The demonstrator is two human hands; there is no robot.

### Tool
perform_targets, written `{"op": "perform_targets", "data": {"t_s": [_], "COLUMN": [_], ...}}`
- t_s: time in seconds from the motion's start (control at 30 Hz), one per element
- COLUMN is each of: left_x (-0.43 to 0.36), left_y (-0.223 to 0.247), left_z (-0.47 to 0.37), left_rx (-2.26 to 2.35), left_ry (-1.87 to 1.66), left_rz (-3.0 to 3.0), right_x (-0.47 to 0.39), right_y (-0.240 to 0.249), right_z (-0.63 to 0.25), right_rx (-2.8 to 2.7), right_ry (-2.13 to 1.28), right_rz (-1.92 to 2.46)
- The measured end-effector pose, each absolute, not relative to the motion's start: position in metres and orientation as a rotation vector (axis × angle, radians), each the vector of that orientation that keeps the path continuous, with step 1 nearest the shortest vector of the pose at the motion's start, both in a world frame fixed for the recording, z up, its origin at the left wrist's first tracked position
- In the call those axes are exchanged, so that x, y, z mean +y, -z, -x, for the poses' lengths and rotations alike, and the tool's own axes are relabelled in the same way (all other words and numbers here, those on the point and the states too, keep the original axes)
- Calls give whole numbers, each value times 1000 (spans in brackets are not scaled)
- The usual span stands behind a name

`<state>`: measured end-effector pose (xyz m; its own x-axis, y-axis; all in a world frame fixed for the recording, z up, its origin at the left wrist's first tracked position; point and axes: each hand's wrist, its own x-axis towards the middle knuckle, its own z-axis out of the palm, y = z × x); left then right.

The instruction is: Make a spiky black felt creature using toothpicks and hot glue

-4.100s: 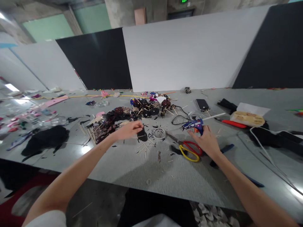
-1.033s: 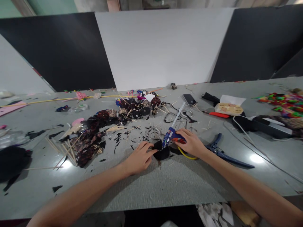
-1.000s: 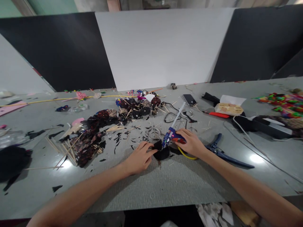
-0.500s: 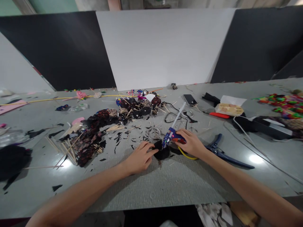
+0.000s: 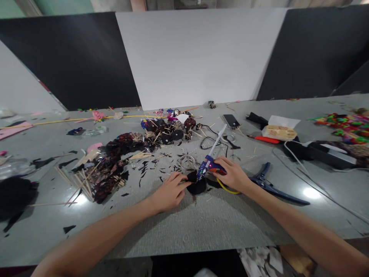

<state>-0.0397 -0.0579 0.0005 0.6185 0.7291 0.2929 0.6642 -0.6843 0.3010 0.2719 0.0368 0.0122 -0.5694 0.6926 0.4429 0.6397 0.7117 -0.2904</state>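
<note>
My right hand (image 5: 230, 172) is wrapped round the handle of a blue hot glue gun (image 5: 205, 166). A long white glue stick (image 5: 218, 139) sticks up from its back end, and its nozzle points down at a black round fabric piece (image 5: 197, 187) on the table. My left hand (image 5: 170, 192) rests on the table at the left edge of that piece, thumb and forefinger closed on its rim. The glue gun's front hides part of the fabric. A yellow cable (image 5: 227, 189) curves below my right hand.
Blue-handled cutters (image 5: 268, 186) lie right of my right hand, near a red-handled tool (image 5: 266, 140) and a phone (image 5: 231, 120). A heap of dark decorated pieces with wooden sticks (image 5: 111, 173) spreads left. A roll of clear tape (image 5: 186, 162) sits just beyond the fabric.
Hardly anything differs. Both hands, the glue gun and the black fabric keep almost the same places, with only a slight shift of the camera.
</note>
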Motion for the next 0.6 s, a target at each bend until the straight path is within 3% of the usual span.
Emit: {"op": "perform_targets", "data": {"t_s": [0.6], "left_x": [-58], "left_y": [-3], "left_z": [40], "left_rx": [1168], "left_ry": [-582], "left_rz": [-2662], "right_x": [36], "right_y": [-14], "right_z": [-272], "right_rx": [-2378], "right_ry": [-144], "right_rz": [1007]}}
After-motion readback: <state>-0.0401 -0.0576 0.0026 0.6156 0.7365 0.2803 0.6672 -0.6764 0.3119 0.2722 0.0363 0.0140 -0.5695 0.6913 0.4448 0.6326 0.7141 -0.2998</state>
